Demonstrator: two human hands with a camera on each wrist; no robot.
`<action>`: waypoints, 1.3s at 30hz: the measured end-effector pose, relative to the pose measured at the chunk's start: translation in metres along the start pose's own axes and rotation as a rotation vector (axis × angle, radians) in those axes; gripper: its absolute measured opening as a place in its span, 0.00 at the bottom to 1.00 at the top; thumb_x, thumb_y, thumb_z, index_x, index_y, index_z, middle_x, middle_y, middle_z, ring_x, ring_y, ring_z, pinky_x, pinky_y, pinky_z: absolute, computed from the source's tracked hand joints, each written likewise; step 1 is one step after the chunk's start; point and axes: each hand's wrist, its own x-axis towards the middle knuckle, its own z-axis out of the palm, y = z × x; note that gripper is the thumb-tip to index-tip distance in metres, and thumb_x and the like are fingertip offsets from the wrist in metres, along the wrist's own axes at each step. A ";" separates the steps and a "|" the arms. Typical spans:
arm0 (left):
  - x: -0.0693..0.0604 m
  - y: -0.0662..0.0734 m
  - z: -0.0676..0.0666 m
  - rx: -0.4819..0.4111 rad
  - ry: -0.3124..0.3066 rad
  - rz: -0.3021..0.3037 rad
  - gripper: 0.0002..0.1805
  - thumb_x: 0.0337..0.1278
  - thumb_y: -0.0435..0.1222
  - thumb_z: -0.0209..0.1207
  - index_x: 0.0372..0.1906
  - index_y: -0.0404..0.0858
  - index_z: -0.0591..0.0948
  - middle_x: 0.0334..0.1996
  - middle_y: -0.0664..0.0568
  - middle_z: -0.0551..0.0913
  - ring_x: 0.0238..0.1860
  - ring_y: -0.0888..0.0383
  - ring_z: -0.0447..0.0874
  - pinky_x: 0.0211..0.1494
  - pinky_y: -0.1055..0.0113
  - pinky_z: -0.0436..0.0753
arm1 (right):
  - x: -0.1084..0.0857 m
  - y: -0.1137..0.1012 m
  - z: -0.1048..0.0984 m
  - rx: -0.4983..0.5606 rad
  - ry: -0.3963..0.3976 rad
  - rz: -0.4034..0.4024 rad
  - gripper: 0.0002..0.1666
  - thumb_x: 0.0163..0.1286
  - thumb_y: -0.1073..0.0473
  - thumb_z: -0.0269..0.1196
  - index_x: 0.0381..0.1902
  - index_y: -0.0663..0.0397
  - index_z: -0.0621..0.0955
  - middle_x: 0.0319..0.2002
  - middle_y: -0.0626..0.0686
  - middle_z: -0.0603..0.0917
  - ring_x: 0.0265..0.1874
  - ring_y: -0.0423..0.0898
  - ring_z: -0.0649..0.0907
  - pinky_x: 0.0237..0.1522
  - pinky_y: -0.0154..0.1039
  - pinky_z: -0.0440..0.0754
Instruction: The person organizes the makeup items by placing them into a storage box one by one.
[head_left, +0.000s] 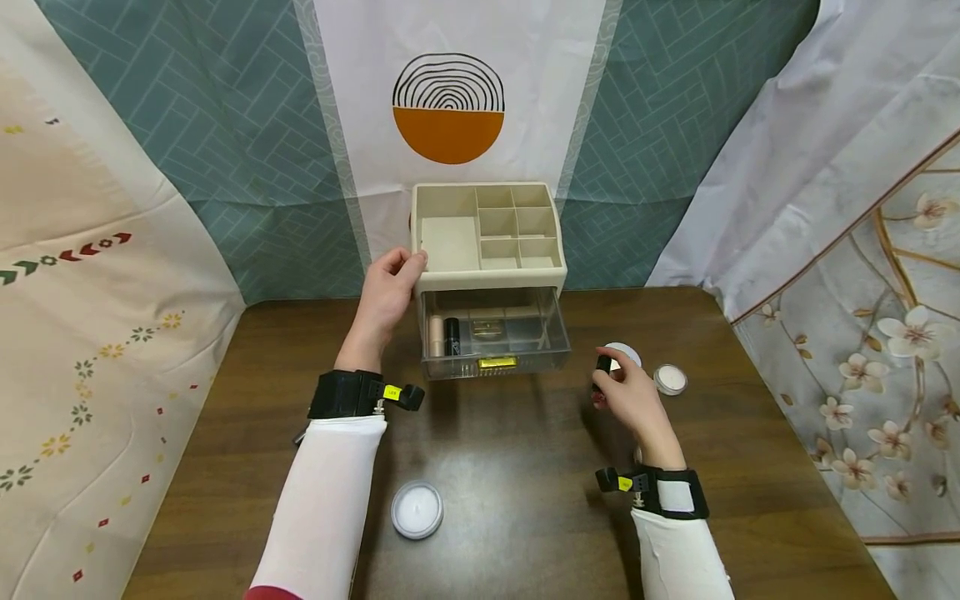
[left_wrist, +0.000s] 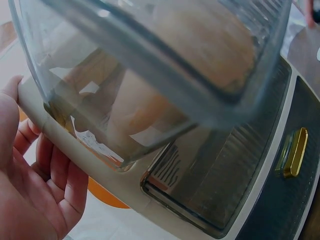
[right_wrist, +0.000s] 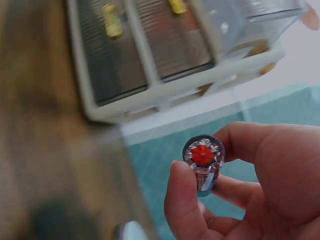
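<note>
A cream cosmetics organizer stands at the back of the table with its clear top drawer pulled out. My left hand grips the organizer's upper left edge, thumb on the rim and fingers along the outer side in the left wrist view. Inside the drawer are a beige tube, a black tube and a small gold-toned item. To the right of the drawer, my right hand pinches a small lipstick tube. Its clear, faceted end shows red inside.
A round jar and a round white item, partly covered by my right hand, lie on the right of the table. Another round jar sits near the front. Curtains hang behind and at both sides. Lower drawers have gold handles.
</note>
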 end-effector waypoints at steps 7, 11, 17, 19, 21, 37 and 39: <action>0.001 0.000 0.001 -0.011 0.003 0.009 0.19 0.78 0.47 0.60 0.29 0.42 0.75 0.28 0.51 0.69 0.32 0.53 0.69 0.36 0.63 0.68 | -0.007 -0.024 -0.016 0.110 -0.017 -0.029 0.34 0.83 0.57 0.57 0.81 0.59 0.64 0.53 0.67 0.76 0.35 0.49 0.88 0.41 0.40 0.90; 0.000 0.001 0.001 -0.008 0.002 0.005 0.19 0.78 0.48 0.60 0.30 0.42 0.75 0.28 0.50 0.69 0.33 0.52 0.69 0.37 0.63 0.68 | -0.013 -0.037 -0.023 0.170 -0.030 -0.057 0.34 0.83 0.58 0.58 0.81 0.59 0.64 0.51 0.66 0.76 0.34 0.48 0.86 0.41 0.40 0.90; -0.001 0.002 0.000 -0.002 0.003 0.005 0.19 0.78 0.48 0.60 0.30 0.42 0.75 0.29 0.50 0.69 0.33 0.53 0.69 0.37 0.63 0.68 | -0.024 -0.061 -0.032 0.159 -0.039 -0.136 0.32 0.83 0.57 0.60 0.80 0.54 0.67 0.46 0.62 0.76 0.35 0.47 0.85 0.41 0.42 0.89; -0.001 0.002 0.000 -0.001 0.004 0.007 0.19 0.78 0.48 0.60 0.30 0.42 0.75 0.29 0.51 0.69 0.33 0.53 0.69 0.37 0.63 0.68 | -0.029 -0.069 -0.034 0.149 -0.032 -0.163 0.32 0.83 0.56 0.60 0.80 0.52 0.68 0.46 0.61 0.76 0.35 0.47 0.84 0.41 0.42 0.89; -0.001 0.002 0.001 -0.004 0.003 0.011 0.19 0.78 0.48 0.60 0.30 0.42 0.75 0.28 0.51 0.69 0.32 0.53 0.69 0.37 0.63 0.68 | -0.034 -0.076 -0.035 0.156 -0.026 -0.184 0.31 0.83 0.56 0.60 0.79 0.51 0.69 0.46 0.61 0.76 0.35 0.46 0.84 0.40 0.42 0.89; -0.001 0.000 0.000 -0.007 -0.006 0.007 0.19 0.78 0.48 0.60 0.31 0.41 0.75 0.29 0.50 0.70 0.37 0.41 0.70 0.38 0.62 0.69 | -0.048 -0.110 -0.022 0.209 -0.083 -0.305 0.32 0.81 0.60 0.64 0.78 0.48 0.72 0.46 0.60 0.74 0.40 0.46 0.84 0.41 0.43 0.90; -0.001 0.001 0.000 -0.008 -0.005 0.006 0.19 0.78 0.48 0.60 0.31 0.41 0.75 0.29 0.50 0.70 0.35 0.45 0.70 0.38 0.62 0.68 | -0.047 -0.115 -0.019 0.202 -0.095 -0.322 0.32 0.80 0.61 0.64 0.78 0.48 0.72 0.46 0.60 0.76 0.39 0.46 0.85 0.41 0.43 0.90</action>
